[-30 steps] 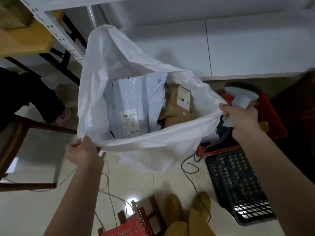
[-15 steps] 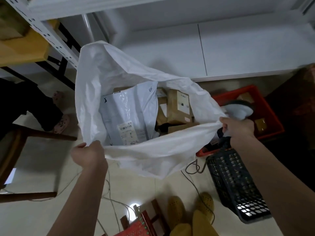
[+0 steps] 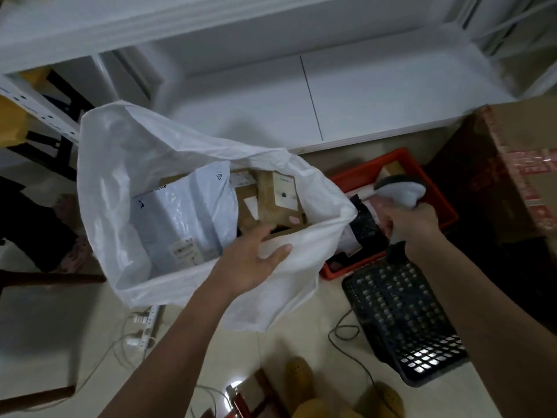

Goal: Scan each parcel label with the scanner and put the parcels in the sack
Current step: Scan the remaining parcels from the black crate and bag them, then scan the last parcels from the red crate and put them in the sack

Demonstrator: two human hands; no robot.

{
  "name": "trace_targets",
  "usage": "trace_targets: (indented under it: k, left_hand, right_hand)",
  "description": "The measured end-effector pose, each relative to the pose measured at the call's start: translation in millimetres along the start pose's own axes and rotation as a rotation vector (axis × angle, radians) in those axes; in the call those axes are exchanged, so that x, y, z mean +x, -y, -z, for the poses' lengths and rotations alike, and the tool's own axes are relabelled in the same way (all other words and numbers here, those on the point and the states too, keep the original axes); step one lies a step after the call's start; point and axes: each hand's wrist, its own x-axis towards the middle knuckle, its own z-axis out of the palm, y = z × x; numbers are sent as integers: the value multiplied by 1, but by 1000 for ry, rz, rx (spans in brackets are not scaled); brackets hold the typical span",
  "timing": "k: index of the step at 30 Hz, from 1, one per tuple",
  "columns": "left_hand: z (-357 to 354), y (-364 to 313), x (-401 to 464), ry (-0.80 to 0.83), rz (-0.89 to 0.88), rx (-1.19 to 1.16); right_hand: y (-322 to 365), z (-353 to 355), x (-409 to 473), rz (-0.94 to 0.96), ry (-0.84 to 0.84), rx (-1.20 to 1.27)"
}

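Nearest, on the tiled floor (image 3: 54,333): a black perforated plastic crate (image 3: 401,321) tipped on its side and a trailing cable (image 3: 346,336). Left hand (image 3: 250,263): fingers spread and relaxed, reaching over the near rim of the white woven plastic sack (image 3: 144,164), gripping nothing; whether it touched the rim could not be told. Right hand (image 3: 413,224): closed round the handle of the grey handheld scanner (image 3: 401,188), held over the red plastic crate (image 3: 434,194) just right of the sack. Sack contents: a white poly mailer with a printed label (image 3: 184,218) and several brown cardboard parcels (image 3: 277,200), evidently already loaded. Red crate contents: a black bagged parcel (image 3: 364,227) and other items, apparently awaiting scanning; task judged well advanced but unfinished. Farthest: a white shelf board (image 3: 361,95).
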Motion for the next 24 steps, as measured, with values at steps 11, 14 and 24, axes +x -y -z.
trace_targets:
  k: [11, 14, 24]
  left_hand:
    - [-81, -91, 61, -477, -562, 110]
    - [-133, -117, 84, -293, -559, 76]
    - [-269, -117, 182, -87, 185, -193]
  right_hand:
    - [-13, 114, 75, 7, -40, 134]
    - [-17, 142, 95, 35, -5, 109]
    - [-37, 185, 193, 106, 151, 7]
